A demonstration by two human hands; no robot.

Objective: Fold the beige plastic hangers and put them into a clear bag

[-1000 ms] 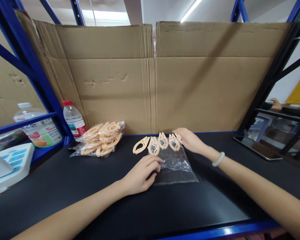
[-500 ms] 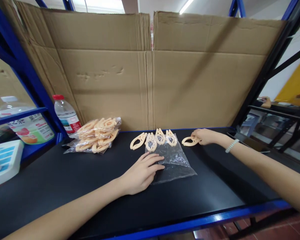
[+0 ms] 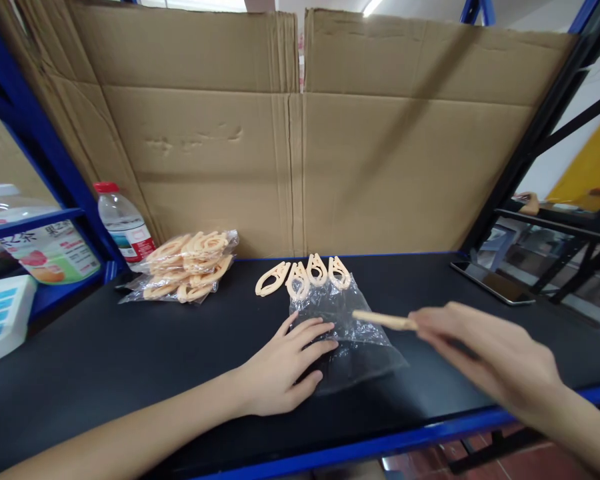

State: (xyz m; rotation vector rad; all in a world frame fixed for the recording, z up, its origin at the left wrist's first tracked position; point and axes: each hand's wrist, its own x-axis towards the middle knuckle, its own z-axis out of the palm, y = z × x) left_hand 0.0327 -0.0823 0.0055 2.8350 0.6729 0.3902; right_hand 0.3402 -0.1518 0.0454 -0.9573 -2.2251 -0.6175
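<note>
Fingers, right hand: the right hand (image 3: 485, 360) pinches one peach plastic clip (image 3: 384, 321) by its end, fingers (image 3: 433, 327) closed on it, the clip held edge-on in the air above the clear bag (image 3: 353, 340).
Fingers, left hand: the left hand (image 3: 280, 367) lies palm down, fingers (image 3: 314, 331) spread flat and pressing the near-left corner of the bag to the worktop (image 3: 130, 360); it grips nothing.
Just changed: half a second ago that clip lay on the worktop off to the right with the right hand on it; now it is lifted and carried in toward the middle, blurred with motion. The left hand has stayed put on the bag.
What it means: by the look of it, one clip has been split off from the row and is being brought to the bag's mouth, so bagging seems under way and early, with most pieces still outside.
Row of clips: four clips (image 3: 300, 279) sit side by side at the far edge of the bag, two of them overlapping the plastic.
Filled bags: a stack of packed bags (image 3: 185, 267) rests well to the left.
Labels: the water bottle (image 3: 123, 223) has a red cap and red-and-white label, print too small to read; the big jug (image 3: 40, 247) shows Chinese characters and fruit pictures, not legible.
Right side: a tablet (image 3: 490, 283) lies flat and dark.
</note>
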